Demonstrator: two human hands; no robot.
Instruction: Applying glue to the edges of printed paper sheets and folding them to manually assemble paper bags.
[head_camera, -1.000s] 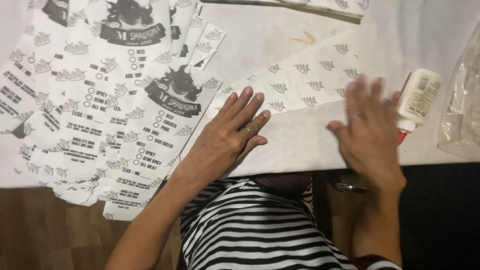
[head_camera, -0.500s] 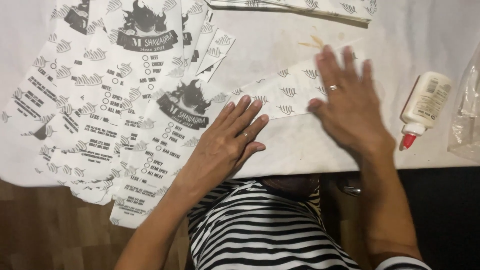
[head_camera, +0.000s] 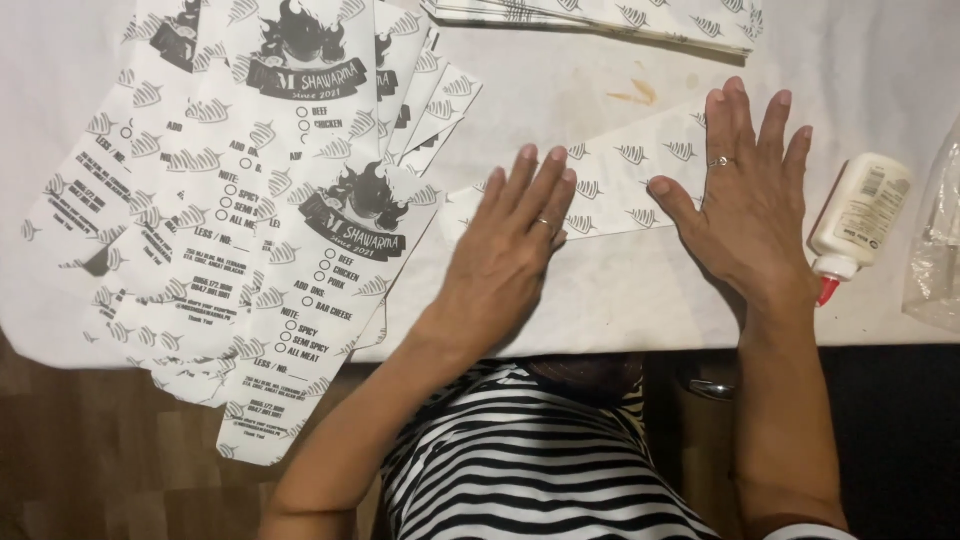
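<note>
Flat palms, nothing grasped: left hand (head_camera: 505, 250) and right hand (head_camera: 745, 200) press a folded printed paper sheet (head_camera: 620, 185) on the white table (head_camera: 600, 300). Glue bottle (head_camera: 855, 225) lies capped beside it. Finished stack (head_camera: 620, 20) beyond; many loose printed sheets (head_camera: 240, 230) left unfolded.

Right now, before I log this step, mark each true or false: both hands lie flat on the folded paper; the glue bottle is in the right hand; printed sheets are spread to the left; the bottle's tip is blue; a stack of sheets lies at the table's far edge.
1. Both hands, left hand and right hand, lie flat on the folded paper: true.
2. Glue bottle in the right hand: false, it lies on the table beside it.
3. Printed sheets spread left: true.
4. Bottle tip blue: false, red.
5. Stack of sheets at far edge: true.
</note>
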